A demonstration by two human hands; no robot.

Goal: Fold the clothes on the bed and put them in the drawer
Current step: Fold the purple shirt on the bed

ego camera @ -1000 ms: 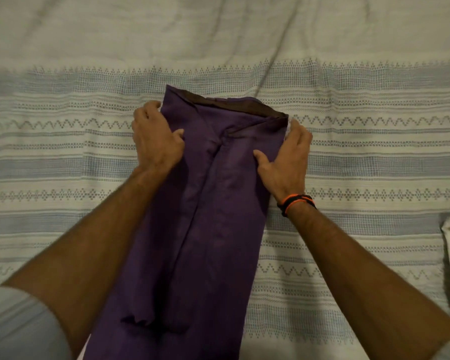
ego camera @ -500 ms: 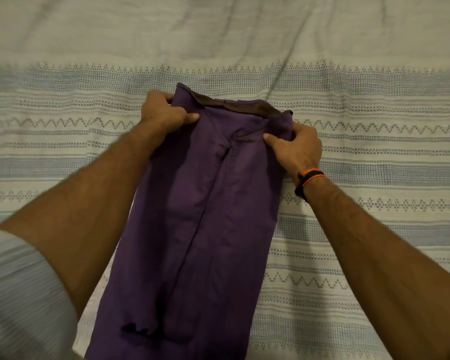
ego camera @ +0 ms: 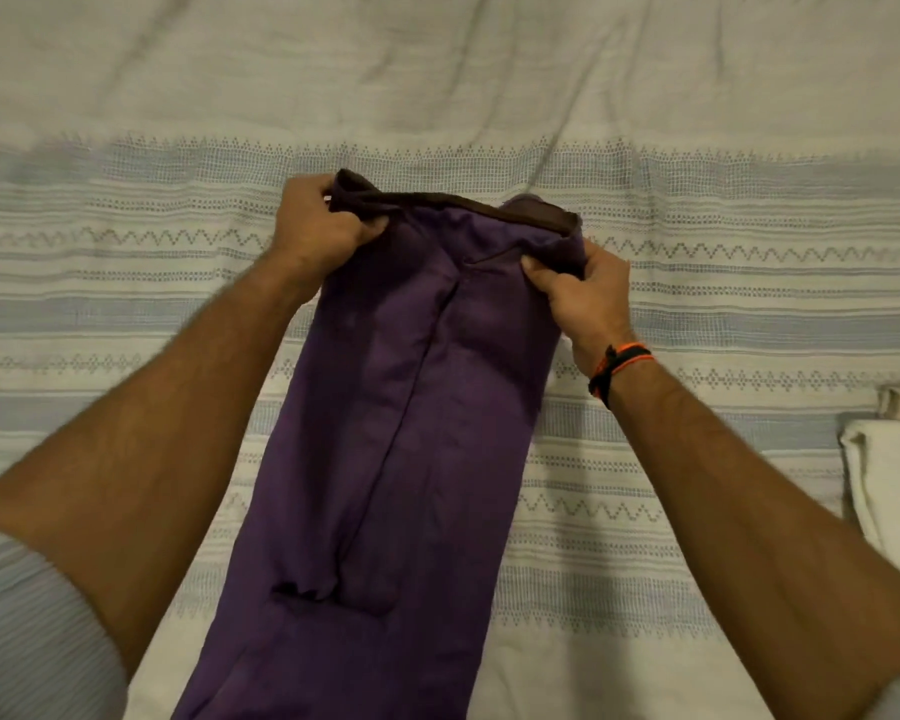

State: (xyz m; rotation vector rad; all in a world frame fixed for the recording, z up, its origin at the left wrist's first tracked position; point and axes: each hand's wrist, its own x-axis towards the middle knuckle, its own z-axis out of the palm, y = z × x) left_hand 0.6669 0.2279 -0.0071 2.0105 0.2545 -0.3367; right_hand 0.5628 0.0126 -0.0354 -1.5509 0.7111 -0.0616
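A: Hands? 
B: left hand [ego camera: 319, 232] pinches the far-left corner of the purple garment [ego camera: 385, 459], right hand [ego camera: 583, 298] grips its far-right edge. 
A: Garment position? 
B: Lengthwise on the striped bedspread [ego camera: 749, 283], running between both forearms.

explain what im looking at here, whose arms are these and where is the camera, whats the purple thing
There is no machine here. A person wears a camera on the head, looking down, so both arms are that person's own. The surface is a bed with a striped bedspread. On it lies a purple garment, folded long and narrow. The left hand and the right hand, with a wristband, each grip a far corner of it, near its dark brown band. Folded white cloth lies at the right edge.
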